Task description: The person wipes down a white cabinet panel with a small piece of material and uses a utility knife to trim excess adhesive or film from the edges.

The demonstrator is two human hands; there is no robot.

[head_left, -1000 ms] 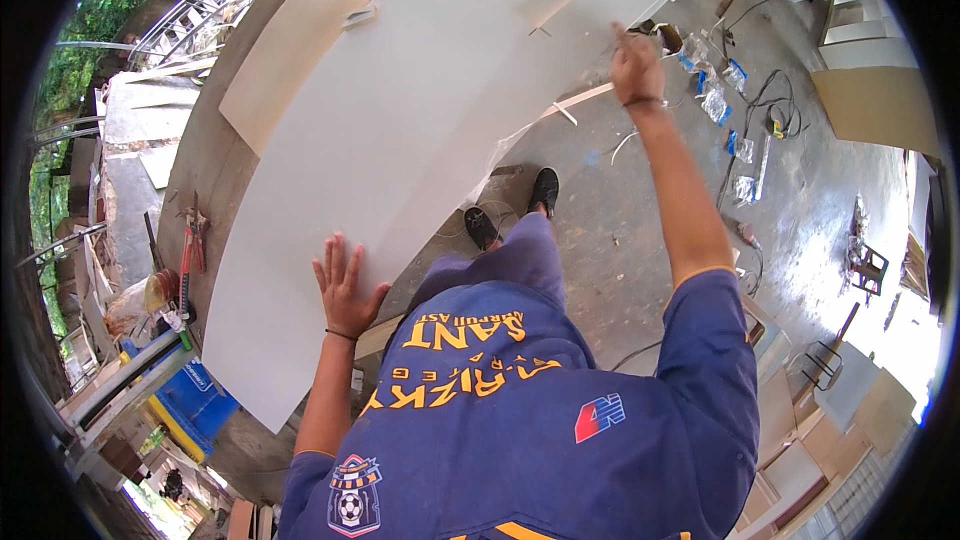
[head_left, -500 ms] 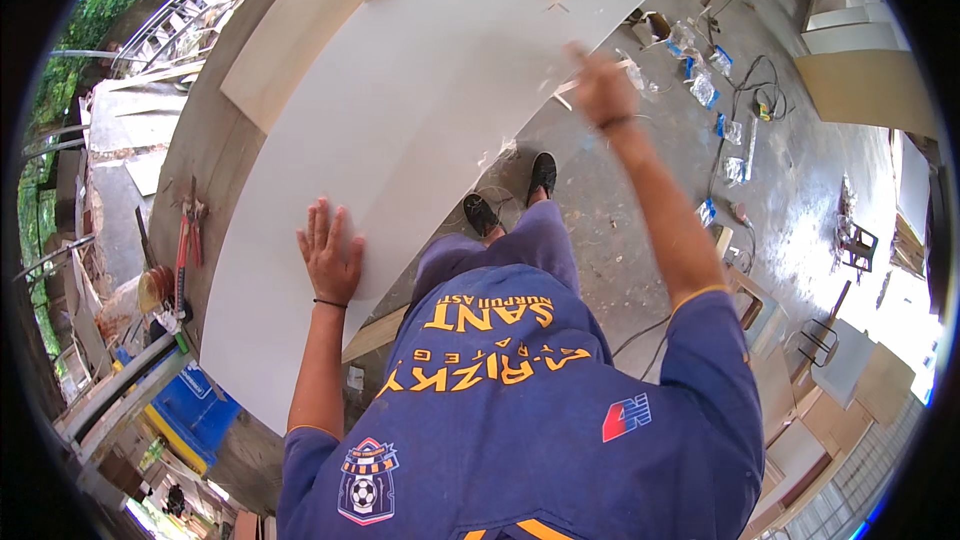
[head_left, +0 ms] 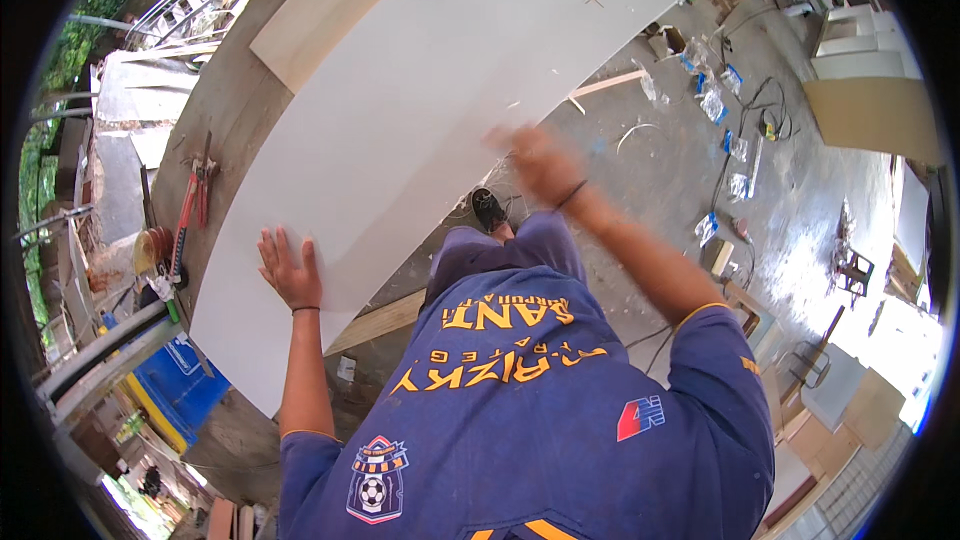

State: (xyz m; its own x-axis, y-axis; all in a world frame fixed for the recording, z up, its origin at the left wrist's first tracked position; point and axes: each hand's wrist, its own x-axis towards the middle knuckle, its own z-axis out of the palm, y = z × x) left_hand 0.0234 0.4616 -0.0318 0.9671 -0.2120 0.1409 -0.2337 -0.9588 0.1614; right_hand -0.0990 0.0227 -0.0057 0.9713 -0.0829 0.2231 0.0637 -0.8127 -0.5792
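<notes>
A long white panel (head_left: 400, 120) runs from the lower left to the upper right in front of me. My left hand (head_left: 292, 272) lies on its near left part, fingers spread and palm down, holding nothing. At the panel's near edge, around the middle of its length, is my right hand (head_left: 545, 170). Motion smears its fingers, so I cannot make out whether they hold anything. Small pale scraps lie on the panel beyond this hand. A thin light strip (head_left: 610, 83) sticks out past the near edge.
A beige board (head_left: 330, 10) lies along the panel's far side. Red-handled cutters (head_left: 187, 210) rest on the bench at left, above a blue container (head_left: 180, 380). Blue-and-clear plastic packets (head_left: 712, 105) and a black cable (head_left: 775, 115) lie on the floor at right.
My right hand has swept back toward me and left along the panel's near edge. My left hand has shifted slightly left, still flat on the panel. The view has moved a little.
</notes>
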